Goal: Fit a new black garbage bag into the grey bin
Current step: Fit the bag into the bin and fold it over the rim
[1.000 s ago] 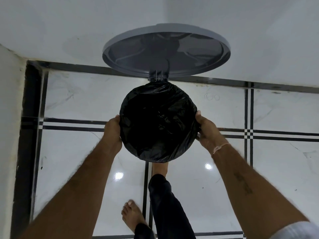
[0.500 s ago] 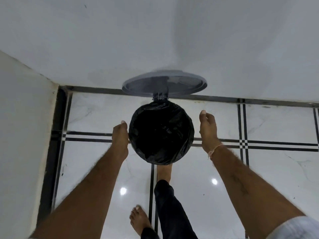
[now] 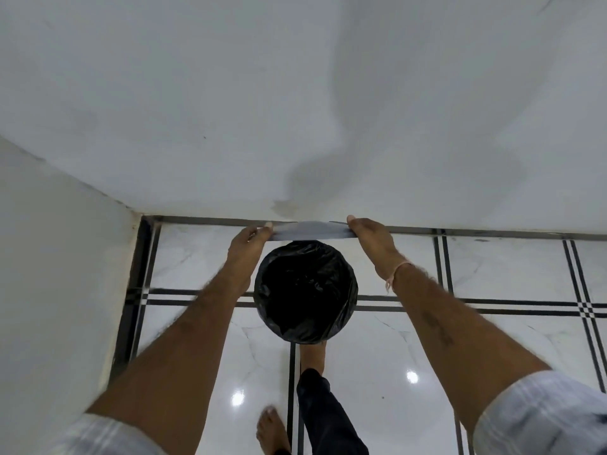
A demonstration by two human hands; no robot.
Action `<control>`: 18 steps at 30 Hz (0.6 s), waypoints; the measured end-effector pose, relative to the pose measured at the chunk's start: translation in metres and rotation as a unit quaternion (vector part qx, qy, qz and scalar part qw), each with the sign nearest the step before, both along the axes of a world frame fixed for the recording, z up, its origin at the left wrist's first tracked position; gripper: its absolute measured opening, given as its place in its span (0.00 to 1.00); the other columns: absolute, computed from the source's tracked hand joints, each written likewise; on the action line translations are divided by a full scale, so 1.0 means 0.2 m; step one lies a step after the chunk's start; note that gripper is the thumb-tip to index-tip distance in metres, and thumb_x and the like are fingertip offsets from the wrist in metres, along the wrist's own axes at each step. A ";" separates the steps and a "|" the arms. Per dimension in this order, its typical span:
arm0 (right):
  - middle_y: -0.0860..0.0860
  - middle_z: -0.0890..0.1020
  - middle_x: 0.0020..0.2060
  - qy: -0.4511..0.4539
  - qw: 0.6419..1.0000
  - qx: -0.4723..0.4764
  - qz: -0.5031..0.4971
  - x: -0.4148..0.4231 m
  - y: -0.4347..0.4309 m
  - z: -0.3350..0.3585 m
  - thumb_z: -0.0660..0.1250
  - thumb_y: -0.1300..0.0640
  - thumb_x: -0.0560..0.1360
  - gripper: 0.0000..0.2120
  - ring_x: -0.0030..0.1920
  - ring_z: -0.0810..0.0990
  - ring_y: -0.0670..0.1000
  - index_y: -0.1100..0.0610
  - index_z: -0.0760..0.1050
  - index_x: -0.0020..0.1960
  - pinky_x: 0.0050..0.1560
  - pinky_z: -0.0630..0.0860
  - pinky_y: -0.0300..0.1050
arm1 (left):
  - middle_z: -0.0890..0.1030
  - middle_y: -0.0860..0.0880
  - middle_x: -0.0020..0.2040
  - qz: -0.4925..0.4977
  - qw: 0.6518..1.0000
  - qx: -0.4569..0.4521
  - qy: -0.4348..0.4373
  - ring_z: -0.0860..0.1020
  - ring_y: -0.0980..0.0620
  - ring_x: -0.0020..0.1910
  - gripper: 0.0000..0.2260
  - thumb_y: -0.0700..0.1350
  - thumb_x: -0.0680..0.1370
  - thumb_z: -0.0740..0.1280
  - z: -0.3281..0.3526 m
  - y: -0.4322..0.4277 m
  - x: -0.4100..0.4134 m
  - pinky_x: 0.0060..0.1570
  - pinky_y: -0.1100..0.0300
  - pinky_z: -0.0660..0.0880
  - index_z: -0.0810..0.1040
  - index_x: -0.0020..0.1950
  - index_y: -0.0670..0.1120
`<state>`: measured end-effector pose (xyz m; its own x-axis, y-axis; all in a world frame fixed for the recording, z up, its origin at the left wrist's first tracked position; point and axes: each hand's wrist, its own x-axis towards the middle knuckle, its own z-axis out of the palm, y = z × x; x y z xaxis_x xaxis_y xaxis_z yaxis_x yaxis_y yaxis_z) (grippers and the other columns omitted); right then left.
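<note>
Reaching out ahead of the person, both arms end at the grey lid (image 3: 310,234), which shows edge-on as a thin strip spanning the gap between the two hands. Left hand (image 3: 251,246) meets the strip's left end with fingertips laid over its edge; it is blurred, and I cannot tell whether the thumb closes underneath. Right hand (image 3: 372,246) lies against the right end, fingers straight and together, not curled round anything. A pale thread (image 3: 399,269) circles that wrist. Just below the hands, nearer the person and centred between the forearms, sits the black bag (image 3: 305,290): it lines the round mouth of the bin and folds out over the rim, wrinkled and glossy, hiding the bin's body from above. Neither hand touches the bag. Under its near edge, a bare foot (image 3: 312,354) on a dark-trousered leg pokes out, toes beneath the bag's rim; the other foot (image 3: 271,428) stands further back, left of that leg. Beyond the hands the lid's far side meets the white wall (image 3: 295,110), and all round is shiny white floor (image 3: 492,274) with black lines
</note>
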<state>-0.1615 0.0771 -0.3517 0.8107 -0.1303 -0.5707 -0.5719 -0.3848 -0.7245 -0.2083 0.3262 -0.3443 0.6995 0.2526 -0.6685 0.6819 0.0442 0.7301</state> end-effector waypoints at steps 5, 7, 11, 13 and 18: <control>0.53 0.85 0.60 -0.013 0.999 -0.034 -0.014 -0.17 0.01 -0.04 0.69 0.49 0.81 0.15 0.64 0.80 0.54 0.55 0.84 0.62 0.67 0.72 0.46 | 0.75 0.47 0.70 -0.030 0.999 0.043 -0.006 0.76 0.49 0.63 0.30 0.55 0.78 0.72 -0.06 0.00 -0.15 0.59 0.58 0.72 0.70 0.77 0.46; 0.53 0.84 0.63 -0.012 0.999 -0.047 -0.009 -0.27 0.02 -0.08 0.69 0.50 0.80 0.17 0.65 0.79 0.55 0.55 0.82 0.66 0.69 0.72 0.45 | 0.77 0.48 0.68 -0.051 0.997 0.055 -0.016 0.78 0.48 0.63 0.32 0.59 0.74 0.74 -0.12 0.00 -0.25 0.62 0.54 0.76 0.72 0.75 0.49; 0.52 0.80 0.68 -0.056 0.997 -0.054 -0.003 -0.51 0.03 -0.24 0.72 0.51 0.80 0.21 0.68 0.77 0.53 0.56 0.78 0.71 0.73 0.71 0.48 | 0.76 0.52 0.65 -0.054 0.992 0.096 -0.054 0.77 0.48 0.63 0.29 0.56 0.73 0.75 -0.27 -0.06 -0.47 0.63 0.53 0.75 0.72 0.70 0.51; 0.53 0.78 0.69 -0.098 0.993 -0.067 0.009 -0.64 0.03 -0.37 0.73 0.53 0.80 0.21 0.70 0.75 0.53 0.57 0.76 0.71 0.75 0.71 0.51 | 0.75 0.53 0.67 -0.059 0.990 0.105 -0.080 0.76 0.49 0.65 0.27 0.53 0.74 0.76 -0.39 -0.08 -0.58 0.63 0.54 0.76 0.71 0.70 0.51; 0.55 0.69 0.76 -0.115 0.988 -0.087 0.060 -0.87 -0.01 -0.73 0.73 0.49 0.78 0.29 0.74 0.72 0.58 0.52 0.67 0.75 0.71 0.77 0.57 | 0.68 0.50 0.78 -0.109 0.970 0.182 -0.122 0.68 0.52 0.75 0.35 0.49 0.73 0.79 -0.77 -0.12 -0.86 0.65 0.67 0.71 0.67 0.76 0.50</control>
<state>-0.3360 0.0744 -0.4987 0.9318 -0.1058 -0.3471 -0.3428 -0.5702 -0.7466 -0.3795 0.3022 -0.4974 0.8890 0.2685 -0.3710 0.4510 -0.3727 0.8110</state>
